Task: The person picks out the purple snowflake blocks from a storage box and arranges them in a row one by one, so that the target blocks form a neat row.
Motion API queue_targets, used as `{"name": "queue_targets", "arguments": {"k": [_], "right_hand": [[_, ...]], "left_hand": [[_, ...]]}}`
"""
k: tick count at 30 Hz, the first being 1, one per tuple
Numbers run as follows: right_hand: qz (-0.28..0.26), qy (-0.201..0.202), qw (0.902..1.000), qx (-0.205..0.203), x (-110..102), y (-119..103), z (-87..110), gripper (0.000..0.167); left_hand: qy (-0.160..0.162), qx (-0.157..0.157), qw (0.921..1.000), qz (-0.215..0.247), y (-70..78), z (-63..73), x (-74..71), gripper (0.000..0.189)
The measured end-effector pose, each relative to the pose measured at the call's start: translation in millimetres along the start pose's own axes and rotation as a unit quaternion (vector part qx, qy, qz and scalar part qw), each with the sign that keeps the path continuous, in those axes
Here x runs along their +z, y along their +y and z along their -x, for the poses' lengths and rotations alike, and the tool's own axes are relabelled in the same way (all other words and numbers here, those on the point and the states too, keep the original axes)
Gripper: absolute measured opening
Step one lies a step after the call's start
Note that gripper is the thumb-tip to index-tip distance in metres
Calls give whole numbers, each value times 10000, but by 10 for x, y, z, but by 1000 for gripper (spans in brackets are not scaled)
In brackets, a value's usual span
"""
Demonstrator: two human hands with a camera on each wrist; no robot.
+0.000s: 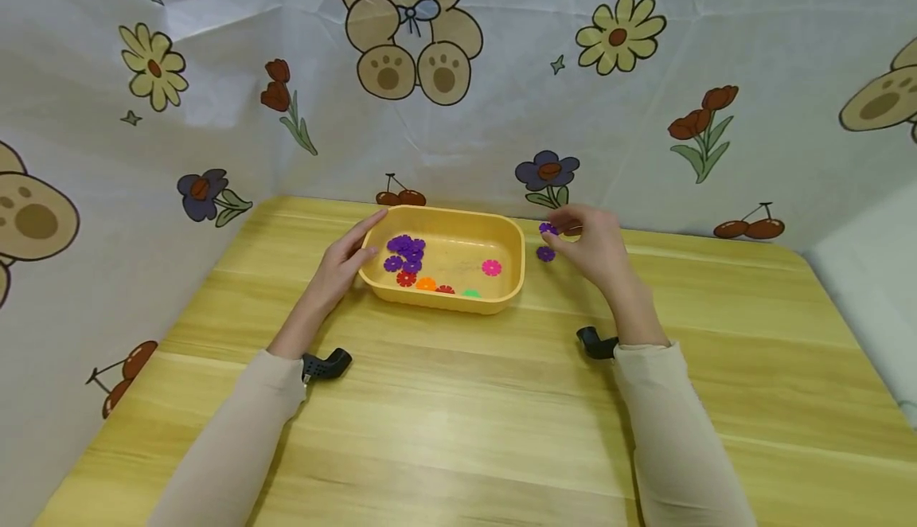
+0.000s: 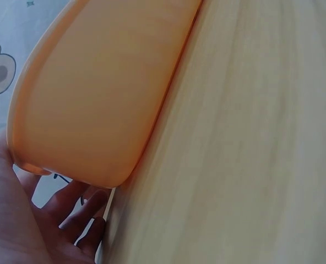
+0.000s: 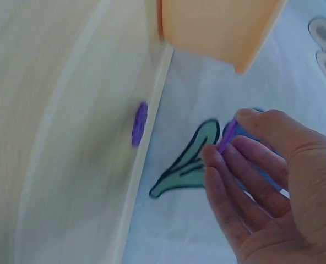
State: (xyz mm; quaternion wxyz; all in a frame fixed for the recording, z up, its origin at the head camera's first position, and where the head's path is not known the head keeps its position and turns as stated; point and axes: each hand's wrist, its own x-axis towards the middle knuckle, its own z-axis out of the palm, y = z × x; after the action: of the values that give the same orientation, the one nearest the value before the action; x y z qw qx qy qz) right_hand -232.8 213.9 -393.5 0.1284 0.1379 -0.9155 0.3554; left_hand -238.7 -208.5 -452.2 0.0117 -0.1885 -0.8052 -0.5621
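Observation:
A yellow plastic basin (image 1: 458,304) stands near the back of the table, with my left hand (image 1: 342,266) gripping its left end at the rim. In the left wrist view the basin's outer wall (image 2: 102,99) hides most of the fingertips. To the right of the basin, my right hand (image 1: 591,248) pinches a purple snowflake disc (image 3: 227,136) between thumb and fingers, raised off the tabletop. Another purple snowflake disc (image 1: 546,254) lies on the table just below that hand. Inside the basin, several purple snowflake discs (image 1: 407,248) are heaped at the left.
The basin also holds a pink disc (image 1: 491,268), an orange disc (image 1: 426,283), red discs (image 1: 406,279) and a green disc (image 1: 471,294). A patterned cloth (image 1: 444,137) hangs right behind the wooden table (image 1: 458,415). Black wrist devices (image 1: 328,364) sit at both cuffs.

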Motion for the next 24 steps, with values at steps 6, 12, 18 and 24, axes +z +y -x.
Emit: {"name": "queue_targets", "arguments": {"k": [6,12,18,24], "right_hand": [[167,-233,9989,365,-61,185,31,26],[316,-588,9958,621,-91,281,57,27],[411,-1075,9891,917,-56,342,94,28],[365,-1122,9876,1037,-64,357,77,29]], "left_hand": [[-20,-55,9999,-99,-13,19,12,59],[0,-78,9999,-80,-25,27,17,59],[-51,-68,9999,-92,-18,26,15,59],[-4,-22,9999,-102,6,15,-1,59]]}}
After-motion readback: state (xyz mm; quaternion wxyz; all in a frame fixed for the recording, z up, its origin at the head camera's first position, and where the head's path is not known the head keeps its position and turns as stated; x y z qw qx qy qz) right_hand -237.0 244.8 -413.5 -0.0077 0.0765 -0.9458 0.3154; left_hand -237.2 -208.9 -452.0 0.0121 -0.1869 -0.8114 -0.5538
